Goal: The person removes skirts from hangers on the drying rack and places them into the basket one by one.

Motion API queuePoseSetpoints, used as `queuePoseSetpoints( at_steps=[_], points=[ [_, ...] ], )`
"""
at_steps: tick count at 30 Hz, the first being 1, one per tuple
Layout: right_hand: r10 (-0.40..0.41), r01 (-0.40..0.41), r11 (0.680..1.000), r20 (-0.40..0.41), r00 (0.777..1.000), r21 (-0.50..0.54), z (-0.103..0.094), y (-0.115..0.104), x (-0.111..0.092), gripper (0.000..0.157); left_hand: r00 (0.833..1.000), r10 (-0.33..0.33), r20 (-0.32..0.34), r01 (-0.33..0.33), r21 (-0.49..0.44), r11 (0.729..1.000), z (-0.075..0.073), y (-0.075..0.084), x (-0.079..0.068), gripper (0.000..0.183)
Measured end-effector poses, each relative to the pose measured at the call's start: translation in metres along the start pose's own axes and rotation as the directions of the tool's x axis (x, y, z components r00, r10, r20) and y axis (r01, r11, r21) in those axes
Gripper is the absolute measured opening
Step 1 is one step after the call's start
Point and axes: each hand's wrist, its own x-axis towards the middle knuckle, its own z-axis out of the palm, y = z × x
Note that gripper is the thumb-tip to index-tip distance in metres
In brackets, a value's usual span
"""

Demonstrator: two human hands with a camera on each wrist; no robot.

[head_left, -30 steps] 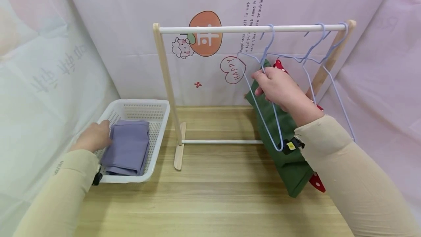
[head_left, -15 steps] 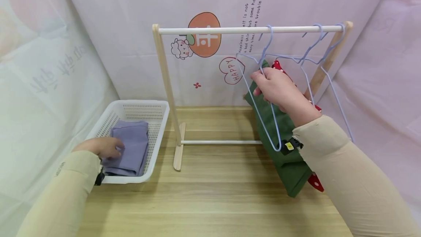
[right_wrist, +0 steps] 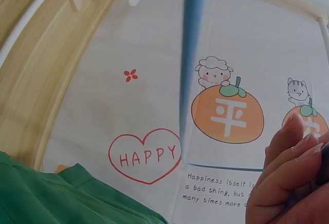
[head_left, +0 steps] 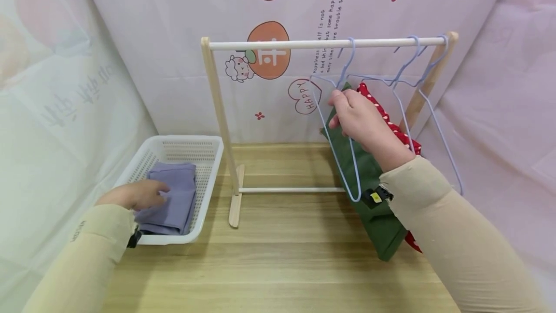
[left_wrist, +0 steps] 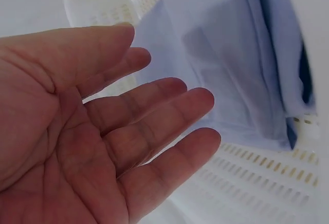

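In the head view my left hand [head_left: 138, 194] is over the folded lavender cloth [head_left: 175, 197] inside a white basket [head_left: 213, 178]. Its fingers are extended and loosely spread in the left wrist view, holding nothing; the cloth [left_wrist: 205, 64] lies beyond the fingertips. My right hand [head_left: 358, 117] grips the upper part of a light-blue wire hanger [head_left: 357, 200], whose hook sits over the white rail [head_left: 278, 45]. Right behind it hangs a green cloth [head_left: 380, 226]. The right wrist view shows curled fingers [right_wrist: 282, 178] at the edge and the hanger's wire [right_wrist: 191, 54] close up.
A wooden rack [head_left: 215, 86] stands on the wood-grain tabletop [head_left: 278, 265]. Two more blue hangers [head_left: 440, 129] are at the rail's right end. A red polka-dot cloth [head_left: 378, 103] shows behind the green one. Printed white sheets [head_left: 173, 62] enclose the back and sides.
My left hand has moved from the basket's left side rightward over the lavender cloth, and its fingers now extend. My right hand keeps its grip; more of the red polka-dot cloth shows.
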Motion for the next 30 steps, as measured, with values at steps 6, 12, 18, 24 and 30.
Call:
queuePoseSetpoints(
  at_steps=[6, 12, 18, 24, 30],
  points=[
    [-0.018, 0.018, 0.999, -0.003, 1.000, 0.027, 0.004, -0.004, -0.002, 0.053, 0.995, 0.070, -0.065, -0.067, 0.052, 0.996, 0.004, 0.013, 0.001, 0.048],
    [-0.013, 0.013, 0.999, -0.002, 1.000, 0.050, 0.011, -0.011, -0.001, 0.049, 0.992, 0.085, -0.093, -0.083, 0.024, 0.996, 0.010, 0.026, 0.000, 0.049],
    [-0.022, 0.021, 0.997, 0.005, 1.000, 0.077, 0.020, -0.018, 0.001, 0.049, 0.985, 0.106, -0.136, -0.102, 0.041, 0.994, 0.015, 0.038, -0.005, 0.046],
    [-0.024, 0.023, 0.994, 0.012, 1.000, 0.103, 0.028, -0.027, 0.003, 0.047, 0.978, 0.119, -0.170, -0.108, 0.074, 0.991, 0.023, 0.048, -0.009, 0.043],
    [-0.036, 0.034, 0.995, 0.018, 0.999, 0.095, 0.037, -0.037, 0.003, 0.045, 0.980, 0.068, -0.188, -0.055, 0.075, 0.996, 0.032, 0.055, -0.016, 0.047]
  ],
)
